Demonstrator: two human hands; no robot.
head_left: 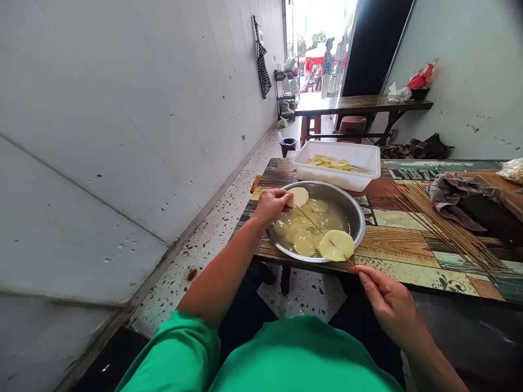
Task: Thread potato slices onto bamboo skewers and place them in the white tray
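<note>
My left hand (272,207) pinches a round, pale potato slice (299,197) over the far left part of a metal basin (359,220). Between thumb and fingers, my right hand (386,296) grips the near end of a thin wooden skewer (312,222). A yellowish potato slice (337,246) is threaded on that skewer above the basin's near right rim. The skewer's far tip reaches the slice in my left hand; whether it has pierced it I cannot tell. More slices (304,243) lie in cloudy water inside the basin.
Behind the basin stands a white plastic tub (339,177) holding skewered slices (333,162). Several loose skewers (445,223) lie on the patterned table (396,242) at right, beside a crumpled cloth (457,198). A white wall (122,136) runs along the left. Another table (347,103) stands farther back.
</note>
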